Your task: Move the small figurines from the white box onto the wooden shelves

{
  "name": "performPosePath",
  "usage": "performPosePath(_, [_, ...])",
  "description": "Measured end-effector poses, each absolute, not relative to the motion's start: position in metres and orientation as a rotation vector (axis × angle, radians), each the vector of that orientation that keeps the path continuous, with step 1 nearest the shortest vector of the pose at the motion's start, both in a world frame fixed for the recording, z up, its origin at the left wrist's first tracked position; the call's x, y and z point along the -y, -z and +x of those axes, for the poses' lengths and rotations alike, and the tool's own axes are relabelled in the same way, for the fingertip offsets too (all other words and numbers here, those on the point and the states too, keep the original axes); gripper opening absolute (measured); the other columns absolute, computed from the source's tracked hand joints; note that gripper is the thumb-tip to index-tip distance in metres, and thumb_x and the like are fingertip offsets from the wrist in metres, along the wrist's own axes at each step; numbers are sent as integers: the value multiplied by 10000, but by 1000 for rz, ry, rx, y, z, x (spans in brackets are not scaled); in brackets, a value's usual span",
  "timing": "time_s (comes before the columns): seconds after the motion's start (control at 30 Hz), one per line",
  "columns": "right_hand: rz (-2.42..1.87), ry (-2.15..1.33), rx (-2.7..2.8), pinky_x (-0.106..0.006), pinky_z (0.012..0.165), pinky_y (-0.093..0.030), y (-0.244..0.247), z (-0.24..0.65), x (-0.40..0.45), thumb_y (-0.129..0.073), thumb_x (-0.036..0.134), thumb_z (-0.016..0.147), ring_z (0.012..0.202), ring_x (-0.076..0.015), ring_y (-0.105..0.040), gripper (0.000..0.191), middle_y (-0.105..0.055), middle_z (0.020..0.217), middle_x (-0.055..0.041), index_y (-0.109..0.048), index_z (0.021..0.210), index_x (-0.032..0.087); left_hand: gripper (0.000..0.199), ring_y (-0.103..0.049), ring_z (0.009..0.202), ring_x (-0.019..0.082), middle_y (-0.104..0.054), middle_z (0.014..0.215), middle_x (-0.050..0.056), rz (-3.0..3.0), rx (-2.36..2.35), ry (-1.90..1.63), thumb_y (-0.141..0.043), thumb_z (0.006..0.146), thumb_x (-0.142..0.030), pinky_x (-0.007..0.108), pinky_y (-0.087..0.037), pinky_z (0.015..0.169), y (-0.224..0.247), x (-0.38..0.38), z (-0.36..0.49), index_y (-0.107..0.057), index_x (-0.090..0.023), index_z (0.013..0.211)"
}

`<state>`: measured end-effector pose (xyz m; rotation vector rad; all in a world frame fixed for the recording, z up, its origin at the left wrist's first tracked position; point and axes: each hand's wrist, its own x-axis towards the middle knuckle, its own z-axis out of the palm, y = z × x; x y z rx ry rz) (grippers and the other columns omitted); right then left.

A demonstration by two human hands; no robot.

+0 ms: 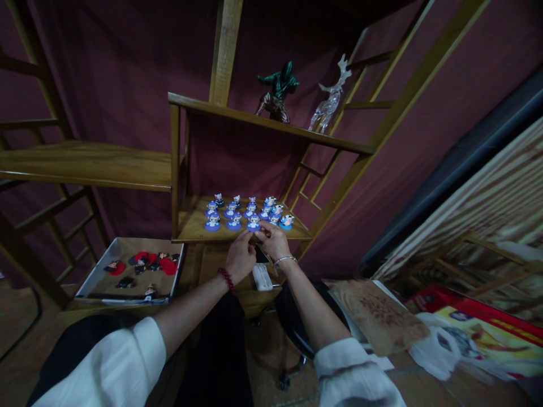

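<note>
Small purple-and-white figurines stand in rows on the wooden shelf (192,230), with a few dark-based ones at the back and blue-based ones on the right. At the front middle is one purple figurine (253,222), upright at the shelf's edge. My left hand (241,259) has its fingertips closed at the left of that figurine's base. From the right, my right hand (275,243) pinches the same base. The fingertips partly hide the base's lower edge.
A shallow box (97,285) with red-and-black figurines sits lower left. Above stand a dark green statue (280,90) and a clear deer figure (330,102). Below my hands lies a white item (262,277). A black wheeled stool (292,322) and a plastic bag (436,345) are at right.
</note>
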<state>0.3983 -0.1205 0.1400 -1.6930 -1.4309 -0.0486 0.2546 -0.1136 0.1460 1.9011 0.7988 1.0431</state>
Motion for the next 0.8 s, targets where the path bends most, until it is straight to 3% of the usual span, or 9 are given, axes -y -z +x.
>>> performPosePath(0.4, [-1810, 124, 1455, -302, 765, -459, -147, 393, 112, -569, 186, 702, 756, -163, -580, 290, -653, 825, -44, -637, 984, 184, 455, -505, 1074, 205, -537, 1171, 73, 1983, -809, -1023, -439, 681, -8, 387, -393, 949, -150, 106, 258, -546, -190, 1083])
performPosePath(0.6, [-1839, 180, 1482, -310, 782, -456, -147, 392, 113, -567, 200, 712, 790, -179, -578, 303, -653, 861, -65, -631, 1007, 174, 444, -436, 1160, 204, -513, 1204, 122, 2080, -826, -1015, -426, 696, -19, 368, -317, 1012, -146, 103, 260, -512, -116, 1121])
performPosePath(0.8, [-1858, 207, 1479, -307, 777, -455, -147, 392, 113, -568, 209, 714, 777, -170, -580, 299, -654, 840, -45, -632, 1006, 204, 452, -423, 1172, 197, -511, 1211, 106, 2108, -838, -1018, -417, 696, -19, 359, -313, 1017, -143, 102, 262, -505, -130, 1126])
